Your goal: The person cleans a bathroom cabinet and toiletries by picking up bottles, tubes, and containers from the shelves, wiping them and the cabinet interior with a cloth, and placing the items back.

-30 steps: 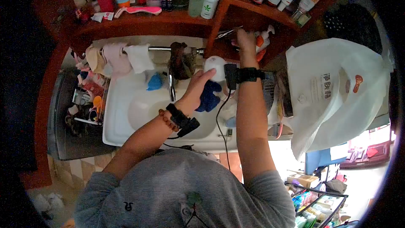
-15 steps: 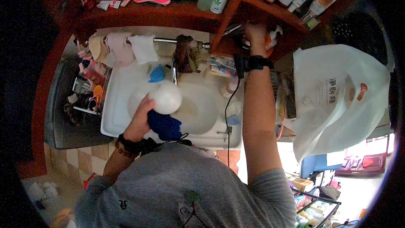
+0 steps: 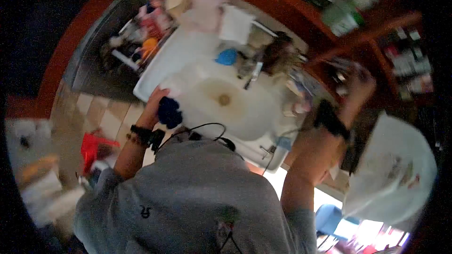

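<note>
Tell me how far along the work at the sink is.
Done: the right hand is inside the shelf compartment; no finished result shows. In hand: the left hand holds a dark blue cloth at the edge of the sink; blur hides whether the right grips anything. Left, probably: finishing the shelf reach and dealing with the cloth, which isn't set down.

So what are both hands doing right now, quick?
Left hand: closed on the dark blue bundle.
Right hand: up by the wooden shelf, too blurred to tell if it's open or closed.
</note>
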Demonstrator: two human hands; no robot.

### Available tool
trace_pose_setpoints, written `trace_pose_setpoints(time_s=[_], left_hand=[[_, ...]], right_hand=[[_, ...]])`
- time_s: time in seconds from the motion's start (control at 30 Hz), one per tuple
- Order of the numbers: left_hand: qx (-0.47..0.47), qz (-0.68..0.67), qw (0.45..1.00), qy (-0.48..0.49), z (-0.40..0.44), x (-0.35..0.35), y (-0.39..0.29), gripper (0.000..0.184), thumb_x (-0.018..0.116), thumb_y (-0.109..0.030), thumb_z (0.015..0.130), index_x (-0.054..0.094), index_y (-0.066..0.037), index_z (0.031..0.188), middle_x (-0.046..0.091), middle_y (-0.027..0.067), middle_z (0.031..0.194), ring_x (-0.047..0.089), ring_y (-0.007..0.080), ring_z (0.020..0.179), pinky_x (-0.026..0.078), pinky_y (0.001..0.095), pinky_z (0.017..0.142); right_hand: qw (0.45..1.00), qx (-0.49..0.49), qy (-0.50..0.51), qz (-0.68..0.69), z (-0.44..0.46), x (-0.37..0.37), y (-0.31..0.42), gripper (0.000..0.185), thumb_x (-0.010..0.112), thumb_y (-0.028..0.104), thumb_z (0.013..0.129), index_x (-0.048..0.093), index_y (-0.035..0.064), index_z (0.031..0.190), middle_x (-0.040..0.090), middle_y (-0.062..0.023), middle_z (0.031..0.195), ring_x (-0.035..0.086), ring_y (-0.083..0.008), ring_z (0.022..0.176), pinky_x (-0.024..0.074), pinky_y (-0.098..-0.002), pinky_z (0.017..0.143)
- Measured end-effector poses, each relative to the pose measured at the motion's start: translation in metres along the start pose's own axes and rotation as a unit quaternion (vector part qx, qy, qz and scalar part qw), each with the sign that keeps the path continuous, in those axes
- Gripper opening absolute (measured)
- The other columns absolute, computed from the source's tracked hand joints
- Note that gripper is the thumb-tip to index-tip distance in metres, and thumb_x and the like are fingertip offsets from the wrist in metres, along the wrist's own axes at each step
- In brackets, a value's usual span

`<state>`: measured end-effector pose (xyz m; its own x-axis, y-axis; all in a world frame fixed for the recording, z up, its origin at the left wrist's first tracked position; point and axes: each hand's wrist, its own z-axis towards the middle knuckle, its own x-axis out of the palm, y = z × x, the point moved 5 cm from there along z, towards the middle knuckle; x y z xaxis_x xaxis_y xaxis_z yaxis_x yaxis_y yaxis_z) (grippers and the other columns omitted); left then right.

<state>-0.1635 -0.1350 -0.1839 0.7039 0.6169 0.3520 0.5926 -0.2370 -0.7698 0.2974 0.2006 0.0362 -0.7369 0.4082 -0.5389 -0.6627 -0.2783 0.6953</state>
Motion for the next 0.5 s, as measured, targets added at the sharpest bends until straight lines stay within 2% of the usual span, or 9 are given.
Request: trace_pose_setpoints(time_s=[0.03, 0.07, 0.1, 0.17, 0.2, 0.23, 0.37, 0.47, 0.5], left_hand=[[0.016, -0.033, 0.999, 0.002, 0.003, -0.001, 0.0, 0.057, 0.06, -0.021, 0.087, 0.036, -0.004, 0.135, 0.059, 0.0096, 0.112, 0.06, 0.0175, 0.094, 0.052, 0.03, 0.077], [0.033, -0.064, 0.997, 0.01, 0.003, -0.005, 0.0, 0.058, 0.06, -0.02, 0.087, 0.034, -0.005, 0.137, 0.059, 0.0087, 0.111, 0.061, 0.0159, 0.092, 0.052, 0.0289, 0.076], [0.036, -0.077, 0.996, 0.004, -0.003, -0.012, 0.0, 0.059, 0.06, -0.02, 0.087, 0.033, -0.005, 0.138, 0.06, 0.0081, 0.109, 0.061, 0.0154, 0.09, 0.052, 0.0285, 0.075], [0.038, -0.107, 0.994, -0.005, 0.002, -0.018, 0.008, 0.061, 0.06, -0.019, 0.088, 0.032, -0.006, 0.139, 0.061, 0.0071, 0.107, 0.062, 0.0144, 0.086, 0.053, 0.0277, 0.074], [0.045, -0.103, 0.994, -0.003, 0.004, -0.023, 0.008, 0.061, 0.061, -0.019, 0.088, 0.031, -0.007, 0.14, 0.061, 0.0069, 0.106, 0.062, 0.0143, 0.084, 0.053, 0.0274, 0.073], [0.05, -0.097, 0.994, -0.004, 0.007, -0.032, 0.014, 0.061, 0.061, -0.019, 0.088, 0.031, -0.007, 0.14, 0.061, 0.0068, 0.106, 0.063, 0.0142, 0.082, 0.053, 0.0271, 0.071], [0.035, -0.071, 0.997, -0.024, 0.026, -0.068, 0.028, 0.059, 0.06, -0.021, 0.09, 0.031, -0.011, 0.14, 0.062, 0.0068, 0.103, 0.063, 0.0144, 0.078, 0.054, 0.0271, 0.067], [0.016, -0.051, 0.997, -0.047, 0.046, -0.09, 0.036, 0.056, 0.06, -0.022, 0.091, 0.033, -0.012, 0.139, 0.061, 0.0068, 0.1, 0.063, 0.0143, 0.074, 0.053, 0.0273, 0.063], [0.025, -0.075, 0.996, -0.045, 0.06, -0.102, 0.046, 0.055, 0.06, -0.022, 0.091, 0.034, -0.011, 0.138, 0.061, 0.0064, 0.098, 0.063, 0.0151, 0.072, 0.053, 0.0276, 0.062]], right_hand=[[0.998, -0.015, -0.066, 0.0, -0.025, -0.021, 0.028, 0.032, 0.073, 0.013, 0.079, 0.062, -0.0013, 0.105, 0.065, -0.0167, 0.098, 0.061, -0.0244, 0.075, 0.0532, -0.0323, 0.06], [0.986, 0.082, -0.071, 0.125, -0.051, -0.034, 0.046, 0.033, 0.073, 0.013, 0.08, 0.061, -0.0014, 0.107, 0.064, -0.017, 0.098, 0.061, -0.0254, 0.078, 0.054, -0.0319, 0.057], [0.975, 0.126, -0.091, 0.156, -0.068, -0.046, 0.049, 0.032, 0.073, 0.011, 0.079, 0.061, -0.0024, 0.106, 0.063, -0.0151, 0.099, 0.061, -0.0241, 0.079, 0.055, -0.0325, 0.059], [0.988, 0.047, -0.092, 0.118, -0.099, -0.064, 0.047, 0.029, 0.073, 0.012, 0.08, 0.061, -0.0012, 0.103, 0.063, -0.0116, 0.097, 0.061, -0.0195, 0.076, 0.0541, -0.0294, 0.06], [0.984, 0.145, -0.09, 0.048, -0.112, -0.074, 0.055, 0.026, 0.073, 0.013, 0.08, 0.062, 0.0007, 0.101, 0.062, -0.0095, 0.096, 0.06, -0.0174, 0.08, 0.0512, -0.0261, 0.06], [0.979, 0.143, -0.076, 0.124, -0.126, -0.069, 0.062, 0.025, 0.073, 0.014, 0.079, 0.063, 0.0016, 0.099, 0.062, -0.0078, 0.093, 0.06, -0.0157, 0.077, 0.0482, -0.0234, 0.059], [0.941, 0.226, 0.077, 0.241, -0.173, 0.0, 0.065, 0.024, 0.073, 0.015, 0.08, 0.064, 0.004, 0.1, 0.063, -0.005, 0.09, 0.059, -0.0148, 0.075, 0.048, -0.0235, 0.06], [0.88, 0.275, 0.255, 0.292, -0.21, 0.101, 0.052, 0.023, 0.072, 0.015, 0.081, 0.065, 0.0049, 0.101, 0.063, -0.004, 0.092, 0.059, -0.0131, 0.079, 0.0488, -0.0246, 0.063], [0.825, 0.332, 0.279, 0.362, -0.231, 0.143, 0.037, 0.024, 0.072, 0.015, 0.081, 0.065, 0.0036, 0.101, 0.063, -0.0044, 0.091, 0.059, -0.0127, 0.077, 0.0489, -0.0243, 0.061]])
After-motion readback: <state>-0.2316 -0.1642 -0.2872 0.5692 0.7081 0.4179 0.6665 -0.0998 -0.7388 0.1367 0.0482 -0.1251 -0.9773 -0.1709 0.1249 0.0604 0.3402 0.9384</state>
